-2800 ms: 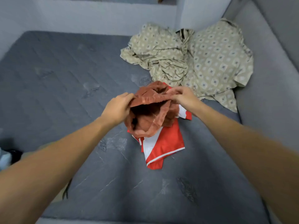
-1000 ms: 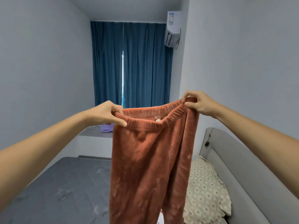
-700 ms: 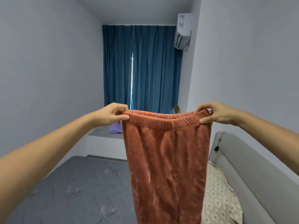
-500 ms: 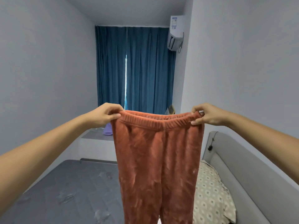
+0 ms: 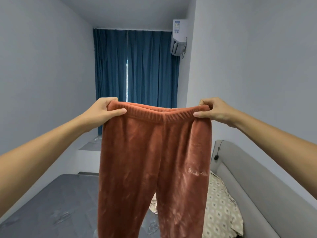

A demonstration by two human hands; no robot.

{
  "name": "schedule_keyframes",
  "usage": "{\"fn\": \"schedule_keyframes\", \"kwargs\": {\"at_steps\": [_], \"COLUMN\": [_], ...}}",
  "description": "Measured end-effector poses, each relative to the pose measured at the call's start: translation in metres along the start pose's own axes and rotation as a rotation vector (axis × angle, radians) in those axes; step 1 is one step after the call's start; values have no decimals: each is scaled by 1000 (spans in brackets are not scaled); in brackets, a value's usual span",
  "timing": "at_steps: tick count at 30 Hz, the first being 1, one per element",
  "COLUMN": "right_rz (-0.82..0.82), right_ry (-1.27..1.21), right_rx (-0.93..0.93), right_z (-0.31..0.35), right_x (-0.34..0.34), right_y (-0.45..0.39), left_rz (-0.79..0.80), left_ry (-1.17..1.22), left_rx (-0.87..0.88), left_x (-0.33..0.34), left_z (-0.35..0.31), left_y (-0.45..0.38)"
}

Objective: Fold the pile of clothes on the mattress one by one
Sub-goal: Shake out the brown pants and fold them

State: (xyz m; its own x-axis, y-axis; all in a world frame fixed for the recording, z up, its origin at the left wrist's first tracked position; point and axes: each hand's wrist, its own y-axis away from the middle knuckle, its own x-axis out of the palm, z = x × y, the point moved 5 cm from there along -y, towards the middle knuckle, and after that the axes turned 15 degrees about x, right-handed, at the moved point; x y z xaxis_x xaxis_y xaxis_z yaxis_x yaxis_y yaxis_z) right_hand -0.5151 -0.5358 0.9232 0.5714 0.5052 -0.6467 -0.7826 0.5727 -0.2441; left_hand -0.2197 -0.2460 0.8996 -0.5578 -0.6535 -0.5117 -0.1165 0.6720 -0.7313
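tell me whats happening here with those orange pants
A person is holding up a pair of rust-orange fleece pants by the waistband, left hand pinching one end and right hand the other. The pants hang spread out in the air above the grey mattress, not yet folded. A patterned beige garment lies on the mattress behind them.

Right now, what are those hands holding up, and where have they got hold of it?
Rust-orange trousers, hanging in the air by the waistband: the left hand pinches its left end, the right hand its right end.
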Motion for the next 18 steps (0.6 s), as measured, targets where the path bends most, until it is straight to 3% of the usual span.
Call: {"fn": "schedule_keyframes", "kwargs": {"at_steps": [9,18], "right_rz": [-178,-84], "right_ry": [-26,-85], "right_rx": [-9,174], "right_z": [-5,-13], "right_x": [-30,20], "right_y": [-5,-15], "left_rz": [-176,-214], "left_ry": [2,-7], "left_rx": [-15,-163], "left_x": [-36,9], "left_z": [15,40], "left_y": [7,10]}}
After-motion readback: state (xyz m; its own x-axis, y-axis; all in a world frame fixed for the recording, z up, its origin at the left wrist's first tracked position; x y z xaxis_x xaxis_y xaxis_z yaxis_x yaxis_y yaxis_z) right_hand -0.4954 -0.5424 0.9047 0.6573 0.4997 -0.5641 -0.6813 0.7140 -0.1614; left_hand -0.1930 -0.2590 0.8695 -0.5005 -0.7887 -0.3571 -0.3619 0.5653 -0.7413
